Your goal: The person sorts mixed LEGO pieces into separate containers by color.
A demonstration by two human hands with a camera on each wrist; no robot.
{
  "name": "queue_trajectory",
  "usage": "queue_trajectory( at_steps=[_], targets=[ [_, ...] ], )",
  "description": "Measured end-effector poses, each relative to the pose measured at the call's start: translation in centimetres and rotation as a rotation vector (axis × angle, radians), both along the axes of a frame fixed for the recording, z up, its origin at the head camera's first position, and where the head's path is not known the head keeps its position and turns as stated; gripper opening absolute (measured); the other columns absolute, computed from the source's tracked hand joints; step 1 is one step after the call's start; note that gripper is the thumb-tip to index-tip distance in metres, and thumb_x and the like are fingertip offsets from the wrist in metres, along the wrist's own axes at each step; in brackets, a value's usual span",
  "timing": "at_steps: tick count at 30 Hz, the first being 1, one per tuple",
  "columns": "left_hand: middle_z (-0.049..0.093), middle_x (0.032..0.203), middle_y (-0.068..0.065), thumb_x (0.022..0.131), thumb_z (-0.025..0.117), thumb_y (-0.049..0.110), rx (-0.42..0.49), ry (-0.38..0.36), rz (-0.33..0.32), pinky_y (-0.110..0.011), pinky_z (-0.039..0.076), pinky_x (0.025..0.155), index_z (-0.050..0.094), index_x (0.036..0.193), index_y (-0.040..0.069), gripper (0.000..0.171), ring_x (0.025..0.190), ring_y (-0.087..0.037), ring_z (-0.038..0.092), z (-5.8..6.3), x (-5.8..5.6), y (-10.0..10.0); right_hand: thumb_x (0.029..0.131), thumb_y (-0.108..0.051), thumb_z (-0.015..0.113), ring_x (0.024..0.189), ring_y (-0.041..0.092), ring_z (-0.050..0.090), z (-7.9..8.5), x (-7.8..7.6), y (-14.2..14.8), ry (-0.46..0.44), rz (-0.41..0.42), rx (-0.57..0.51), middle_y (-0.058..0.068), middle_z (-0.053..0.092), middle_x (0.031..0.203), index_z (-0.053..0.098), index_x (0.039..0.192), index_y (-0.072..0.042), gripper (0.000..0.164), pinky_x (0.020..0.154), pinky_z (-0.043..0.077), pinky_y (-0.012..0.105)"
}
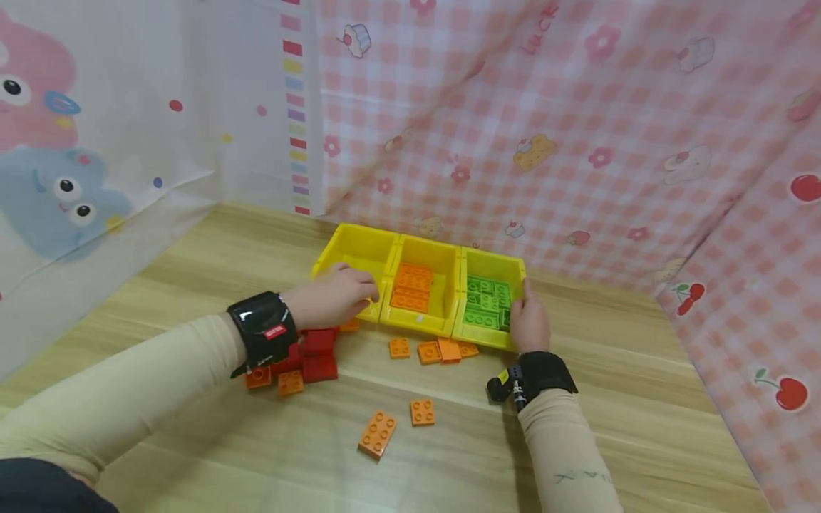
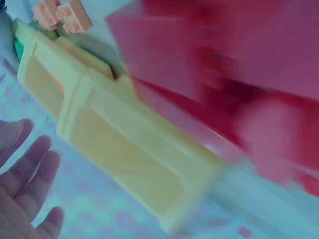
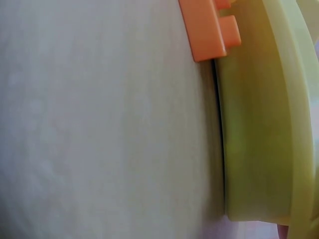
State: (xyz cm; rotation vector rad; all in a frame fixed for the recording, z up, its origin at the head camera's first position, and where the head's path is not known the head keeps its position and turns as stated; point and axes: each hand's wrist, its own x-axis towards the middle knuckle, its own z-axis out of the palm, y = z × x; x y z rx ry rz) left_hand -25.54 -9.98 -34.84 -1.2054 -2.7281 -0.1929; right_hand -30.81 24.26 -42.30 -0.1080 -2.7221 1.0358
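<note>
Left hand (image 1: 341, 293) hovers over the yellow tray (image 1: 439, 296); right hand (image 1: 531, 320) grips it.

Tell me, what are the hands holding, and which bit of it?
The right hand holds the yellow three-compartment tray by its right end. The left hand seems to hold nothing.

The counter (image 1: 648, 413) is pale, with a wood grain. Behind it I see a creased pink checked cloth (image 1: 487, 100), printed with flowers (image 1: 603, 43) and cupcakes (image 1: 356, 40). A strip of coloured bars (image 1: 295, 114) borders the white cloth (image 1: 218, 64) at left, where a pink cartoon figure (image 1: 38, 71) sits above a blue one (image 1: 48, 203). Red cherries (image 1: 792, 393) dot the right-hand side.
</note>
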Motion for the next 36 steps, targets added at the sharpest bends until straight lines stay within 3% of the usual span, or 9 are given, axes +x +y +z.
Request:
queue_trajectory(
  at_steps=[5, 9, 13, 17, 20, 23, 28, 32, 36],
  targets=[
    [0.059, 0.084, 0.002, 0.085, 0.068, 0.014, -0.04, 0.019, 0.035, -0.038, 0.046, 0.079, 0.069, 0.094, 0.01, 0.01, 0.078, -0.017, 0.054, -0.3, 2.5, -4.1, 0.098, -0.008, 0.033, 0.071, 0.029, 0.042, 0.6, 0.2, 0.9, -0.006, -0.007, 0.023, 0.026, 0.054, 0.094, 0.021, 0.148, -0.004, 0.051, 0.07, 0.035, 0.039],
    [0.059, 0.082, 0.004, 0.081, 0.073, 0.018, -0.072, 0.039, -0.01, -0.034, 0.047, 0.075, 0.068, 0.092, 0.013, 0.013, 0.076, -0.015, 0.052, -1.4, 5.2, -5.5, 0.098, -0.008, 0.032, 0.071, 0.03, 0.043, 1.1, 0.2, 1.8, 0.023, -0.016, 0.03, 0.027, 0.055, 0.098, 0.022, 0.147, -0.003, 0.05, 0.07, 0.035, 0.039],
    [0.063, 0.098, 0.004, 0.081, 0.073, 0.023, -0.115, -0.015, -0.101, -0.033, 0.046, 0.084, 0.067, 0.107, 0.016, 0.028, 0.089, -0.014, 0.055, -2.1, 7.7, -3.7, 0.098, -0.009, 0.031, 0.087, 0.034, 0.048, 1.6, 0.1, 2.5, 0.024, -0.027, 0.002, 0.029, 0.051, 0.121, 0.021, 0.148, -0.004, 0.051, 0.08, 0.038, 0.043],
    [0.056, 0.125, 0.002, 0.084, 0.07, 0.023, -0.205, -0.013, -0.282, -0.035, 0.04, 0.095, 0.056, 0.128, 0.02, 0.046, 0.113, -0.015, 0.051, -2.5, 8.7, -0.3, 0.098, -0.008, 0.031, 0.115, 0.037, 0.046, 1.7, 0.1, 2.8, 0.02, -0.02, -0.014, 0.026, 0.04, 0.137, 0.02, 0.148, -0.004, 0.051, 0.096, 0.035, 0.047],
    [0.048, 0.136, 0.0, 0.087, 0.065, 0.024, -0.296, 0.082, -0.439, -0.036, 0.037, 0.098, 0.05, 0.134, 0.024, 0.049, 0.124, -0.015, 0.044, -3.2, 8.9, 1.7, 0.098, -0.007, 0.032, 0.125, 0.038, 0.039, 1.1, 0.2, 2.6, 0.013, -0.01, -0.014, 0.024, 0.035, 0.142, 0.02, 0.148, -0.003, 0.051, 0.101, 0.03, 0.048],
    [0.048, 0.136, 0.001, 0.091, 0.059, 0.028, -0.365, 0.179, -0.554, -0.033, 0.037, 0.097, 0.053, 0.131, 0.028, 0.04, 0.124, -0.015, 0.043, -4.1, 8.9, 3.0, 0.098, -0.007, 0.032, 0.128, 0.038, 0.036, 0.5, 0.2, 2.1, -0.004, 0.0, -0.005, 0.024, 0.034, 0.142, 0.021, 0.147, -0.002, 0.051, 0.103, 0.028, 0.049],
    [0.054, 0.126, 0.007, 0.093, 0.056, 0.028, -0.417, 0.219, -0.622, -0.028, 0.038, 0.094, 0.059, 0.12, 0.026, 0.027, 0.116, -0.011, 0.047, -4.8, 8.7, 3.7, 0.099, -0.01, 0.031, 0.13, 0.035, 0.033, 0.0, 0.2, 1.0, -0.04, 0.007, -0.011, 0.021, 0.032, 0.144, 0.018, 0.148, -0.004, 0.051, 0.104, 0.027, 0.047],
    [0.057, 0.121, 0.007, 0.092, 0.058, 0.026, -0.416, 0.219, -0.583, -0.029, 0.039, 0.093, 0.058, 0.12, 0.022, 0.029, 0.111, -0.011, 0.05, -3.1, 7.4, 4.2, 0.1, -0.01, 0.03, 0.132, 0.033, 0.031, 0.3, 0.2, 0.3, -0.055, 0.008, -0.029, 0.019, 0.03, 0.146, 0.016, 0.149, -0.006, 0.052, 0.105, 0.026, 0.046],
    [0.06, 0.116, 0.0, 0.091, 0.058, 0.028, -0.28, 0.243, -0.357, -0.031, 0.041, 0.09, 0.057, 0.122, 0.015, 0.034, 0.105, -0.016, 0.055, -0.3, 3.5, 5.3, 0.099, -0.009, 0.031, 0.132, 0.034, 0.03, 0.5, 0.1, -0.2, -0.055, 0.022, -0.024, 0.02, 0.03, 0.146, 0.016, 0.149, -0.005, 0.052, 0.105, 0.025, 0.047]
  ],
)
